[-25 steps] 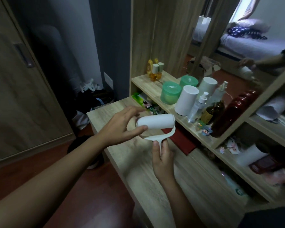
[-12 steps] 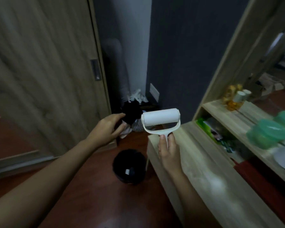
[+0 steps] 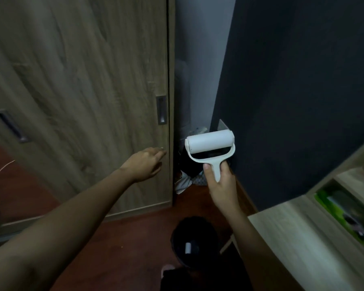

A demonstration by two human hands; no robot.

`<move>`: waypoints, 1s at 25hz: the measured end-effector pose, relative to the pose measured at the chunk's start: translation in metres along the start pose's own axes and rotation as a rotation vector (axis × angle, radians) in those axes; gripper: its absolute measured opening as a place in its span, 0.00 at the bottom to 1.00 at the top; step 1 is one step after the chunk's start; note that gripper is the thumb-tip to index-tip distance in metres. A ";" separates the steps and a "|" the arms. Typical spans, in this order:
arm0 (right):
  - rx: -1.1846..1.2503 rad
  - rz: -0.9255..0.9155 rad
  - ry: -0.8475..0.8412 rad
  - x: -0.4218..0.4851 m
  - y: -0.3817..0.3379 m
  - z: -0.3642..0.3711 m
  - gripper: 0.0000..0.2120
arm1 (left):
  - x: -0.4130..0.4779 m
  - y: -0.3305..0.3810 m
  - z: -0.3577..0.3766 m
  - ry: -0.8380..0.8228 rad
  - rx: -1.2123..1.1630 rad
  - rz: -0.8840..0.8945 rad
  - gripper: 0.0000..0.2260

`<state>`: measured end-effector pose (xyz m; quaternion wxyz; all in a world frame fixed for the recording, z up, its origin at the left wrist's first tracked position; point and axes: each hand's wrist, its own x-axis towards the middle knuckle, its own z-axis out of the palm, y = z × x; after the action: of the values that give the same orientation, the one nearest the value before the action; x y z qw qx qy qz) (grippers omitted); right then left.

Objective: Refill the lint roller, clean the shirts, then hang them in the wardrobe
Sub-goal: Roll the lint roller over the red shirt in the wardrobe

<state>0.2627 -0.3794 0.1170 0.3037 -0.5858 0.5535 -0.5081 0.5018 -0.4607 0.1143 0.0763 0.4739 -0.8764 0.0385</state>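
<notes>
My right hand (image 3: 220, 181) grips the handle of a white lint roller (image 3: 210, 140), held upright with its white roll on top. My left hand (image 3: 144, 164) is stretched out with fingers apart and holds nothing, its fingertips at the right edge of the wooden wardrobe door (image 3: 82, 91), below the recessed metal handle (image 3: 161, 110). No shirts are in sight.
A black waste bin (image 3: 192, 241) with a small white piece inside stands on the dark red floor below my hands. Dark bags and cloth (image 3: 189, 173) lie in the gap between wardrobe and dark wall. A wooden dresser top (image 3: 298, 234) is at the lower right.
The view has swung left from the dresser toward the wardrobe. My left hand let go of the roll and reached out to the wardrobe door's edge. My right hand kept the roller.
</notes>
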 end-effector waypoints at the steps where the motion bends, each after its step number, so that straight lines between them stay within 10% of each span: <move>1: -0.003 -0.006 0.005 0.016 0.004 0.009 0.06 | 0.013 -0.012 0.002 -0.005 0.053 0.023 0.21; 10: 0.006 -0.019 0.073 0.172 0.030 0.067 0.11 | 0.165 -0.131 0.030 -0.059 0.569 0.327 0.14; 25: -0.004 0.000 0.079 0.233 0.035 0.126 0.13 | 0.202 -0.203 0.055 0.118 0.604 0.655 0.08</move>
<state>0.3377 -0.6357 0.1075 0.2805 -0.5659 0.5662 -0.5296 0.5573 -0.7467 0.0934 -0.0321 0.1695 -0.9238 0.3418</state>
